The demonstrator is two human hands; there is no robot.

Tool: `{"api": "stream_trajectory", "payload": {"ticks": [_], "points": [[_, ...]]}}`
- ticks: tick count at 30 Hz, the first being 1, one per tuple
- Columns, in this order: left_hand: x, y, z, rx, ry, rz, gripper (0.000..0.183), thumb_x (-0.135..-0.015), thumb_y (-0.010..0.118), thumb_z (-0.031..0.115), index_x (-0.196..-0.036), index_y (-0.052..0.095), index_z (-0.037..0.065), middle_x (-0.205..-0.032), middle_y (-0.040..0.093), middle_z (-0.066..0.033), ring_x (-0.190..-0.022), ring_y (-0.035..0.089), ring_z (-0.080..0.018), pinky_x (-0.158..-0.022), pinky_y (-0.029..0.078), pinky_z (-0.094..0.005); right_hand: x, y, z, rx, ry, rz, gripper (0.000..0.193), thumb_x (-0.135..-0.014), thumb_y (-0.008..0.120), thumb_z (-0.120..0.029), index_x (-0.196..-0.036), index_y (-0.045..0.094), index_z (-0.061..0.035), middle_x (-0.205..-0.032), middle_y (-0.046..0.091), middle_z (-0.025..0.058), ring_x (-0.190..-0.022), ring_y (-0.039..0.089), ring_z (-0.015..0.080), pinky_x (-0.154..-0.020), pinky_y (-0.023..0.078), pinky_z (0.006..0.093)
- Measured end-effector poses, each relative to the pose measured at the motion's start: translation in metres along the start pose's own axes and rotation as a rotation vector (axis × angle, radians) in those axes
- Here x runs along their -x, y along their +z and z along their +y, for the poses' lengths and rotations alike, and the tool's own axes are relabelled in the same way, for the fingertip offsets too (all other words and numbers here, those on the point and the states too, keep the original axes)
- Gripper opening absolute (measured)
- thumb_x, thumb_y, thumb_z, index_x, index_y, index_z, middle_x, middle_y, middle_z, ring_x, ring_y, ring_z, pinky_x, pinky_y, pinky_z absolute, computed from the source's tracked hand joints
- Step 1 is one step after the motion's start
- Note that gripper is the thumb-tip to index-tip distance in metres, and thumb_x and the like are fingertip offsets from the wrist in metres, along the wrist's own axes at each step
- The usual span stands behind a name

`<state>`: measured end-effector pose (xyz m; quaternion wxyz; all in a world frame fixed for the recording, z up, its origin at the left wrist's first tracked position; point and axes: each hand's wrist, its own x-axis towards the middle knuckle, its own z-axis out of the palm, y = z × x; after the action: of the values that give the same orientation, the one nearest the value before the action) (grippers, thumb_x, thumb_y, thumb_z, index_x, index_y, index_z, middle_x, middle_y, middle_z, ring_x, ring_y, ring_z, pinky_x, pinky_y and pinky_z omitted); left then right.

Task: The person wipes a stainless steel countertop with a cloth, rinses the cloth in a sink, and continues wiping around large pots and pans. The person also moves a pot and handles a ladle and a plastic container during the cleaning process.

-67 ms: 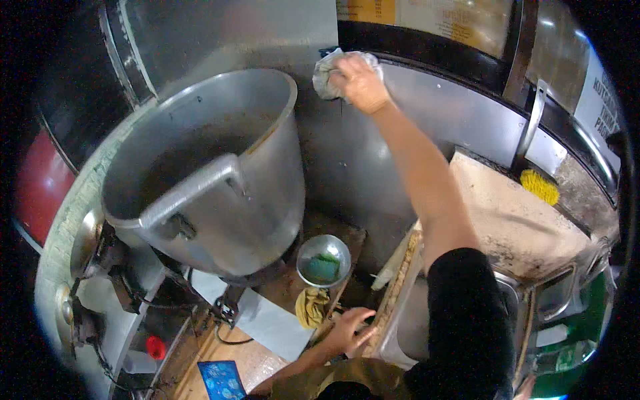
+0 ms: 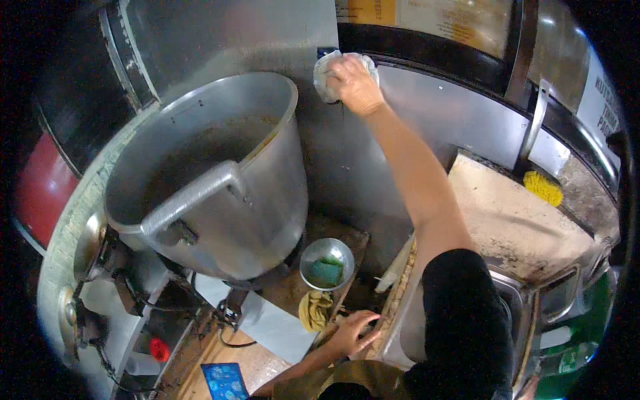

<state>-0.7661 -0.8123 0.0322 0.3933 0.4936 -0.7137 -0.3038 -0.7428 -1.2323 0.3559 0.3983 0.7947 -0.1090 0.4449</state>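
Observation:
My right hand [image 2: 359, 83] is stretched far forward, its fingers pressing a bunched whitish cloth [image 2: 324, 79] against the upper edge of the metal wall panel [image 2: 410, 100], close to the corner. Low in the middle, my left hand [image 2: 352, 333] rests by the worn edge of the sink counter [image 2: 393, 313], fingers spread apart and holding nothing. Just beyond it lies a crumpled yellow cloth [image 2: 315, 311]. A small metal bowl [image 2: 308, 272] behind that cloth holds a green scouring pad [image 2: 325, 273] in some liquid.
A large metal pot [image 2: 267, 200] with a thick handle stands at left. A yellow-bristled brush [image 2: 543, 189] hangs at right above a stained board [image 2: 513, 213] and the metal sink [image 2: 413, 333]. Lower left are a blue patterned packet [image 2: 224, 381] and a red cap [image 2: 159, 349].
The right hand and its cloth have shifted very slightly left along the panel's top. The view has moved a little; the left hand stays by the counter edge.

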Motion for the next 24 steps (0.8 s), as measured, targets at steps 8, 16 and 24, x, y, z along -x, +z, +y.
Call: {"api": "stream_trajectory", "payload": {"ticks": [8, 16, 24], "points": [[0.021, -0.007, -0.049, -0.052, -0.123, 0.016, 0.042, -0.086, 0.069, 0.024, -0.121, 0.056, 0.005, -0.119, 0.056, -0.0172, -0.11, 0.055, -0.0351, -0.093, 0.046, -0.0417, 0.093, 0.068, -0.084, -0.252, 0.099, -0.419, 0.057, -0.085, 0.052, -0.011, -0.141, 0.042, -0.0063, -0.15, 0.032, 0.01, -0.135, 0.036, 0.0294, -0.112, 0.031, 0.0439], [0.055, 0.009, -0.041, 0.983, -0.653, 0.28, 0.038, -0.084, 0.071, 0.014, -0.117, 0.056, 0.004, -0.12, 0.055, -0.0176, -0.108, 0.057, -0.0344, -0.094, 0.047, -0.0393, 0.219, 0.103, -0.163, -0.212, -0.123, -1.009, 0.054, -0.091, 0.046, -0.019, -0.145, 0.038, -0.0144, -0.148, 0.039, 0.0016, -0.138, 0.033, 0.023, -0.115, 0.024, 0.0404], [0.092, -0.025, -0.043, -0.043, -0.327, 0.128, 0.038, -0.088, 0.067, 0.02, -0.121, 0.058, 0.003, -0.119, 0.056, -0.0181, -0.11, 0.056, -0.035, -0.095, 0.046, -0.0414, 0.091, 0.002, -0.051, 0.13, 0.069, -0.453, 0.061, -0.089, 0.049, -0.025, -0.147, 0.034, -0.0197, -0.156, 0.026, -0.0017, -0.143, 0.023, 0.0206, -0.117, 0.017, 0.0464]]}}
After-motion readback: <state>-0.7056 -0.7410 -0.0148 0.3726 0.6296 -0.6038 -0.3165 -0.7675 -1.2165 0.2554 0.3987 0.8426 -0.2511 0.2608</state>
